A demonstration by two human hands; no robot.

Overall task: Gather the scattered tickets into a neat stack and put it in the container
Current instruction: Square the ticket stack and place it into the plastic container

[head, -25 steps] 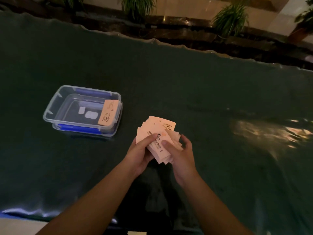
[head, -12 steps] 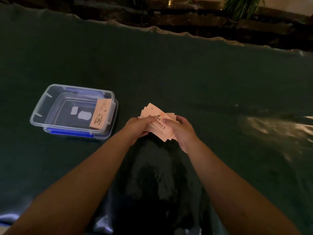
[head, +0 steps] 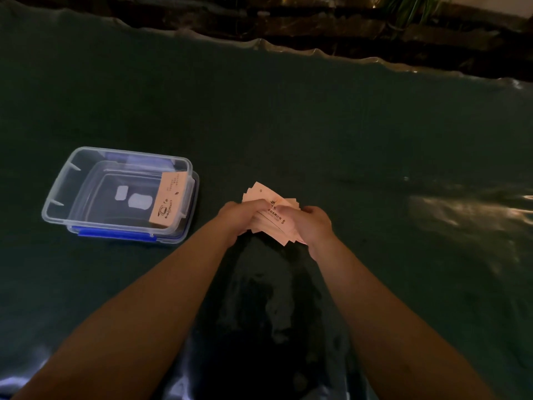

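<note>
A loose, fanned bundle of pale orange tickets (head: 272, 219) is held over the dark green table cover (head: 288, 125). My left hand (head: 240, 215) grips its left side with the thumb on top. My right hand (head: 310, 225) grips its right side, thumb pressed on the printed face. The edges of the tickets are uneven. To the left stands a clear plastic container (head: 57, 197) with blue clips. A single ticket (head: 168, 202) leans against its right inner wall.
The table's far edge (head: 288, 49) is wavy, with a dark stone ledge and a plant (head: 409, 10) behind it. Light glares off the cover at the right (head: 461, 209). A shadow falls on the cover between my forearms.
Both hands have pushed the tickets closer together, so the fan is tighter than a second ago. The view has tilted down and the container sits a little further left.
</note>
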